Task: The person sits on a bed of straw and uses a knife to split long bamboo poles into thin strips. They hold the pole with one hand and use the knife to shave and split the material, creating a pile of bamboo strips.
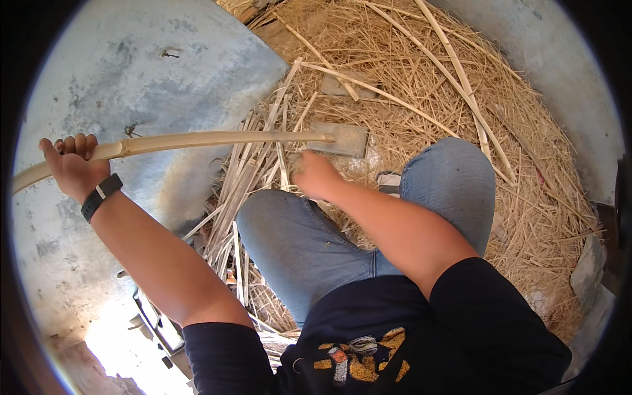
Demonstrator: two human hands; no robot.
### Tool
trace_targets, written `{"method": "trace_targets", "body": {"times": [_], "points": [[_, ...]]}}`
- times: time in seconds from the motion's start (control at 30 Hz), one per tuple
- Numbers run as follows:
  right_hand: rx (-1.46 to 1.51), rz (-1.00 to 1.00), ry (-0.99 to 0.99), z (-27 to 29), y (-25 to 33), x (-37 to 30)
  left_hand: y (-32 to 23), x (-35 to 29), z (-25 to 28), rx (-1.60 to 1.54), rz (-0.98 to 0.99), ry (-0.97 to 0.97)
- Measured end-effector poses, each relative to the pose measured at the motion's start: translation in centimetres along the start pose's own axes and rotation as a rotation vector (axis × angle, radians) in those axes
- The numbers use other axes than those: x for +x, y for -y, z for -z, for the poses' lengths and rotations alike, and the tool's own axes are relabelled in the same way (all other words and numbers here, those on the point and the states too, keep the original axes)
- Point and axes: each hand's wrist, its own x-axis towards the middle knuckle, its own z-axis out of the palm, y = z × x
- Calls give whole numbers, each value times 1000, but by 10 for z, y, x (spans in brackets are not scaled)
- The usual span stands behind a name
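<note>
A long split bamboo pole (217, 137) runs across the left half of the view, slightly bowed, with a joint near my grip. My left hand (76, 161) is wrapped round its left part, a dark band on the wrist. The pole's right end lies over a flat grey stone slab (352, 141). Just below that end is my right hand (317, 176), its fingers curled and blurred by motion. What it holds, if anything, cannot be made out.
Thin bamboo shavings (428, 79) cover the floor ahead and to the right, with several long strips on top. Pale split strips (234, 171) are heaped beside my left knee. A grey-blue wall (151, 72) stands at the left, another wall (559, 72) at the right.
</note>
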Motion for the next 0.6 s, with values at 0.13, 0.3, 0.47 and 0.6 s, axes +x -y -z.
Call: {"method": "trace_targets", "body": {"times": [0.13, 0.3, 0.47, 0.6], "points": [[-117, 144, 103, 9, 52, -31, -4, -2, -5, 91, -58, -69], [-129, -18, -31, 7, -2, 4, -6, -28, -33, 188, -61, -246], [-138, -42, -31, 12, 6, 0, -4, -10, -8, 104, -45, -128], [-92, 33, 55, 19, 39, -15, -6, -13, -9, 89, -49, -113]]}}
